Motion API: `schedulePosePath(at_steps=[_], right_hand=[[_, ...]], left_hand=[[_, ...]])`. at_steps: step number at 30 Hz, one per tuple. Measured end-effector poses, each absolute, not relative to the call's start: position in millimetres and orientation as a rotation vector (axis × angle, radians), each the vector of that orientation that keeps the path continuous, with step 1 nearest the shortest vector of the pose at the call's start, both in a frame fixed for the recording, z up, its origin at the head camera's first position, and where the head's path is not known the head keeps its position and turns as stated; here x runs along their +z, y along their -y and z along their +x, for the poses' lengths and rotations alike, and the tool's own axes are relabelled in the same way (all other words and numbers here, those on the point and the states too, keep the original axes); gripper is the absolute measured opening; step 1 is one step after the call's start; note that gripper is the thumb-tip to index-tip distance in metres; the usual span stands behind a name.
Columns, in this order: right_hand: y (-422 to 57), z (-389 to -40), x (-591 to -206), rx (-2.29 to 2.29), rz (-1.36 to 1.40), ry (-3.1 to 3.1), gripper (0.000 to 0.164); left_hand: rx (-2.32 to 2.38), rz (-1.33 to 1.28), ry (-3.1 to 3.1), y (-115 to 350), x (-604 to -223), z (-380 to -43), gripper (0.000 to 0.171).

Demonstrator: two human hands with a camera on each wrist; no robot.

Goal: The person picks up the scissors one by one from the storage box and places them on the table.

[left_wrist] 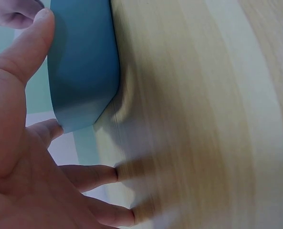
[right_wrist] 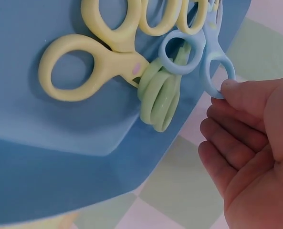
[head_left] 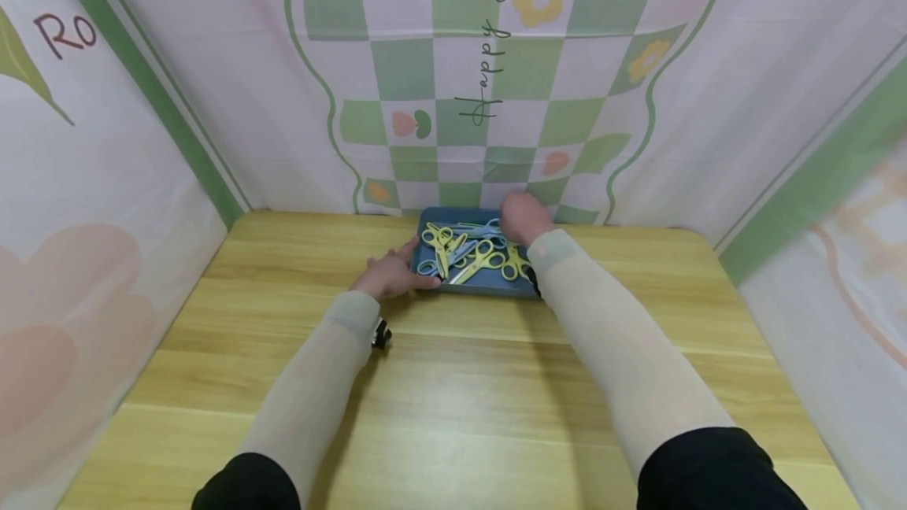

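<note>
A blue tray holds several small scissors with yellow, light blue and green handles. At its far right corner, my right hand pinches one finger loop of a pair of light blue scissors between thumb and fingers. That loop overlaps the tray rim in the right wrist view; the blades are hidden behind other handles. Close by lie yellow scissors and green scissors. My left hand rests at the tray's left end, fingers spread and fairly straight, its thumb and index fingertip against the tray wall.
The tray stands on a wooden table, near its back edge. Behind rises a curtain with green checks and flowers, and printed cloth hangs at both sides. A small black device sits at the left wrist.
</note>
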State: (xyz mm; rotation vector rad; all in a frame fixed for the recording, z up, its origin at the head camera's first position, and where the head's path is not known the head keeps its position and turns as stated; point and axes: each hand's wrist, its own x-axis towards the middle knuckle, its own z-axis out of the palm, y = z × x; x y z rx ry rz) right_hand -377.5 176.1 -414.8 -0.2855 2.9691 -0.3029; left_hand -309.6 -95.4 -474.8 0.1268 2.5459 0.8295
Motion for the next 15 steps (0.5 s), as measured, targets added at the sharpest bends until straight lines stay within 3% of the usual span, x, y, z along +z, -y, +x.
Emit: schedulePosePath(at_steps=[8,15], right_hand=[[-178,-374,-405,-0.226,-0.329,-2.979,0.022],[-178,-372,-403,-0.175,-0.539,-2.961,0.023]], left_hand=[[0.854,0.146,-2.55,95,-466,-301,0.112],[0.886,0.157,-2.57,95,-466,-297,0.11]])
